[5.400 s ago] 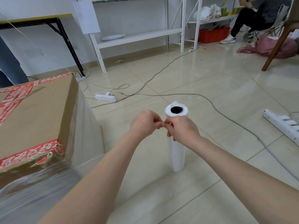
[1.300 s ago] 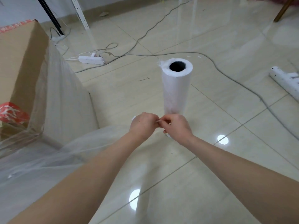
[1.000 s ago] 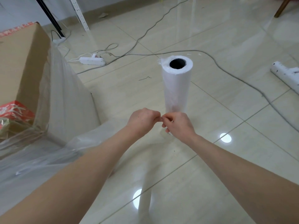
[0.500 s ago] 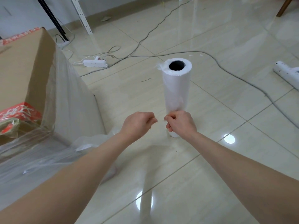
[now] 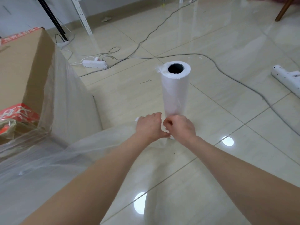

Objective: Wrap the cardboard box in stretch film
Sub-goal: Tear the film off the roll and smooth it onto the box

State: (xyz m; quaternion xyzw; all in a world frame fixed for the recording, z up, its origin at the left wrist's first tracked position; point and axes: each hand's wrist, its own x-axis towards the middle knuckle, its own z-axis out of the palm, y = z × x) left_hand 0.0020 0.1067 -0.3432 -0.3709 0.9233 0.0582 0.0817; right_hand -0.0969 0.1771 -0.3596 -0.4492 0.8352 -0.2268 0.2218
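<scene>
I'm pinching the stretch film [image 5: 103, 143] with left hand [image 5: 150, 125] and right hand [image 5: 181, 127], hands touching beside the upright roll [image 5: 175, 93], cardboard box [image 5: 21, 70] sitting left

Storeroom — metal shelving [image 5: 81, 15], tiled floor [image 5: 227, 46]

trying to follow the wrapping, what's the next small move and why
Probably pull apart to tear the film free: left hand and right hand both pinch it at the foot of the upright roll, and it runs back to the cardboard box.
</scene>
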